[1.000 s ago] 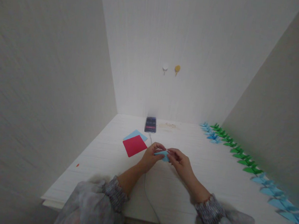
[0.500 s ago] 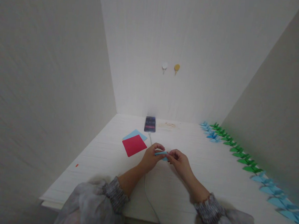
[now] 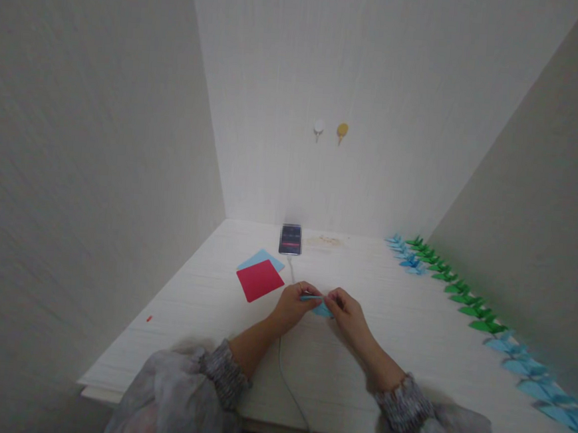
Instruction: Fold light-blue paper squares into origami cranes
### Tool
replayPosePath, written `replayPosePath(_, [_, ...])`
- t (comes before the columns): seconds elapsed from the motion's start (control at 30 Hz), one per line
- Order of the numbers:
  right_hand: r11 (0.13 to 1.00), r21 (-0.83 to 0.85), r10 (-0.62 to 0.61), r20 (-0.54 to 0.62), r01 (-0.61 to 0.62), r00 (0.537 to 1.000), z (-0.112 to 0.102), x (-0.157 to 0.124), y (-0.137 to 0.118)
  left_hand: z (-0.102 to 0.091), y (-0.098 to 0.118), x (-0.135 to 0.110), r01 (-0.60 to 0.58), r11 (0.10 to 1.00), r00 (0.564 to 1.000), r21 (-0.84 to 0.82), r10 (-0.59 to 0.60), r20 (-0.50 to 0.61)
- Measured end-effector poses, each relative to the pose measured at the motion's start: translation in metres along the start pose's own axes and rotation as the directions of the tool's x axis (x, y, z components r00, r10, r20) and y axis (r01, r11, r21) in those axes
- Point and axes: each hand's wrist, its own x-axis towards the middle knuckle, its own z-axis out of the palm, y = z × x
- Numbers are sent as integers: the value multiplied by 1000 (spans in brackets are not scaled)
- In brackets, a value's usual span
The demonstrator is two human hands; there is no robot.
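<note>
A small piece of folded light-blue paper (image 3: 322,309) is held between my two hands just above the white table. My left hand (image 3: 296,304) pinches its left part, thumb along the near side. At the right end of the fold, the thumb and forefinger of my right hand (image 3: 346,309) are pressed together on the paper, their tips close to the left fingertips. The fingers hide much of the folded shape. Left of my hands lies a red paper square (image 3: 260,281), partly covering a light-blue sheet (image 3: 266,257).
A phone (image 3: 290,239) with a white cable (image 3: 288,386) stands at the back. Rows of folded green paper cranes (image 3: 458,290) and blue paper cranes (image 3: 532,369) line the right side. A small orange scrap (image 3: 149,318) lies left. Two hooks (image 3: 342,130) are on the back wall.
The folded blue paper has tilted, and more of its surface shows below my fingers. My left fingers have closed down toward it, and my hands are slightly closer together.
</note>
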Motion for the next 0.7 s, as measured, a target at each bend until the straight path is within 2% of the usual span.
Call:
replayPosePath(0.1, [993, 111, 30, 15, -31, 999, -1, 0, -4, 0, 1, 1, 5, 1000, 995, -4, -5, -95])
replayPosePath(0.17, [991, 123, 44, 22, -47, 999, -1, -1, -6, -1, 2, 1, -11, 1000, 990, 18, 13, -138])
replayPosePath(0.37, [999, 32, 24, -7, -24, 1000, 1, 1, -4, 0, 7, -1, -49, 998, 988, 26, 53, -143])
replayPosePath(0.7, [991, 118, 71, -41, -66, 997, -9, 0, -11, 0, 5, 1, -24, 998, 983, -61, 13, -183])
